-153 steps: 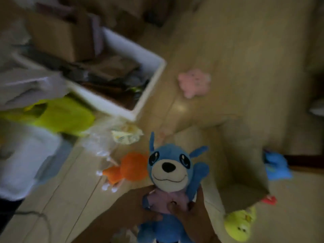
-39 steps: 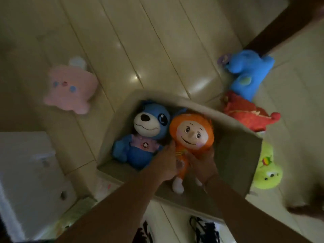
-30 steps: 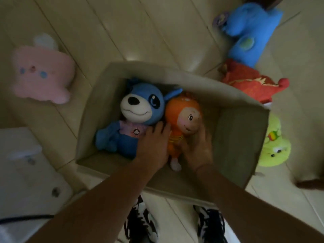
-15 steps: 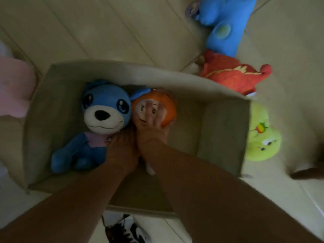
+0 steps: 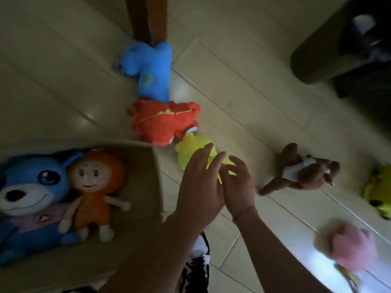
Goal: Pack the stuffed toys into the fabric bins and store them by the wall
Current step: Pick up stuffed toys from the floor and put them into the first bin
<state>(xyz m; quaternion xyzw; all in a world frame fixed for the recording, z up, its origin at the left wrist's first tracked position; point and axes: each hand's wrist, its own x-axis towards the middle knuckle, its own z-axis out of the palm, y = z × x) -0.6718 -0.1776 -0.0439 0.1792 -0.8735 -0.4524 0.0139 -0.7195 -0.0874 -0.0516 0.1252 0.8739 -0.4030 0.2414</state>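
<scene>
Both hands' grips open and empty, left hand (image 5: 200, 187), right hand (image 5: 239, 182), over yellow-green plush (image 5: 190, 154), its orientation unclear

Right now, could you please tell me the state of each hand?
Left hand: open, fingers straight, holding nothing, over the yellow-green toy.
Right hand: open, holding nothing.

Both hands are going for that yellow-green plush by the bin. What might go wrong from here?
The lime plush touches the red plush, so lifting it may drag that one along. Both hands, left and right, are open above it with no grip yet. The fabric bin wall looks soft and could fold.
</scene>
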